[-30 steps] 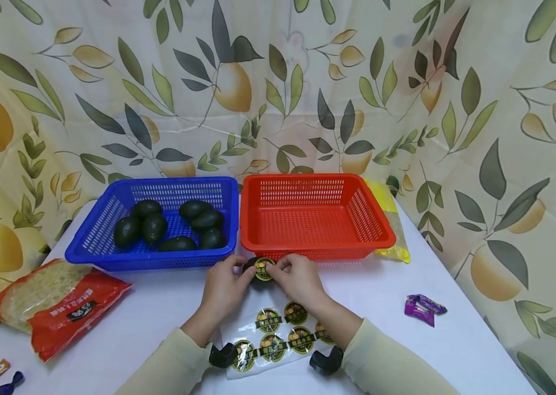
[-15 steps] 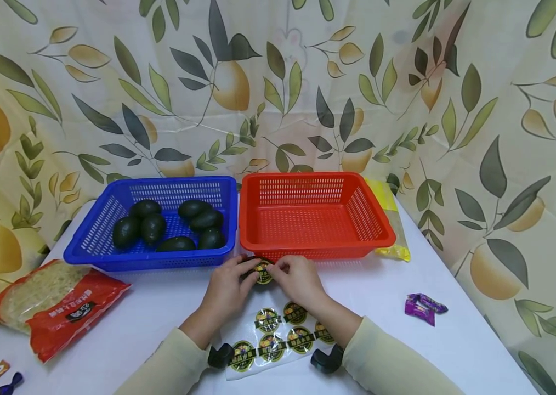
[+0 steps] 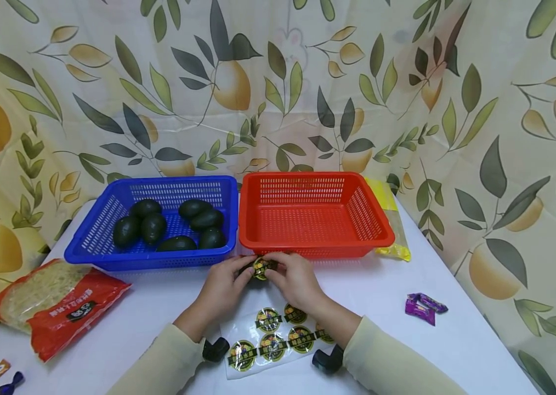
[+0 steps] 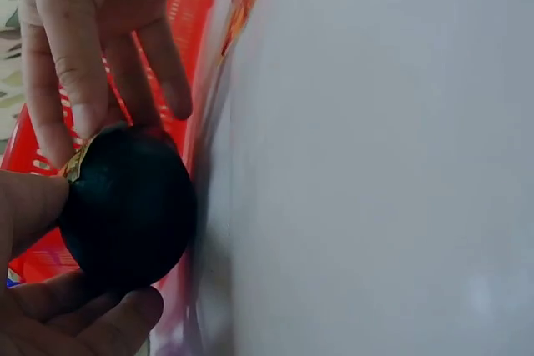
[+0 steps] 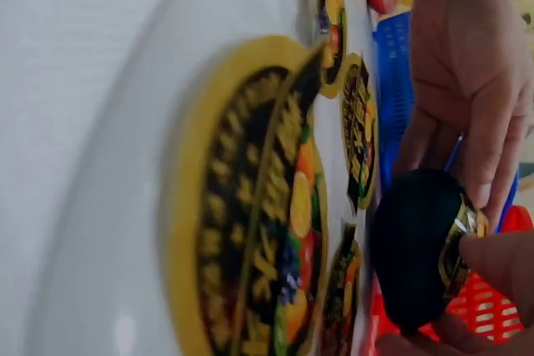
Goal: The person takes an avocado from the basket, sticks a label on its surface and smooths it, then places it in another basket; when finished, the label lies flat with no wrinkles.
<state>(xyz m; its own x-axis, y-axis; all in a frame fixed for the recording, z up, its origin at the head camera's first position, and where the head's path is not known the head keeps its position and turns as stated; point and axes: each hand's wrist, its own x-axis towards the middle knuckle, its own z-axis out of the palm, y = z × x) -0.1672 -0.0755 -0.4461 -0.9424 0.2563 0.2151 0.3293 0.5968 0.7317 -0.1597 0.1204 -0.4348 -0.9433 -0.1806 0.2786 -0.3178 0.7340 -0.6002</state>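
Your white table (image 3: 455, 351) carries everything, with the red basket (image 3: 376, 219) at the back centre and the blue basket (image 3: 85, 241) touching its left side, six dark avocados (image 3: 152, 226) lying in the blue one. To your left lies the red noodle packet (image 3: 56, 302); a yellow bag (image 3: 391, 219) peeks out behind the red basket. Just in front of you, between your forearms, lies the clear sticker sheet (image 3: 275, 337) with round gold-and-black labels. Your left hand (image 3: 223, 288) and right hand (image 3: 295, 282) meet just before the red basket's front rim, above the sheet's far edge. Between them sits one dark avocado (image 3: 258, 269), your left fingers curled round its underside and side, your right thumb and fingertips pinching and pressing a round sticker (image 3: 260, 266) on its top. A purple wrapped sweet (image 3: 423, 308) lies well apart to your right.
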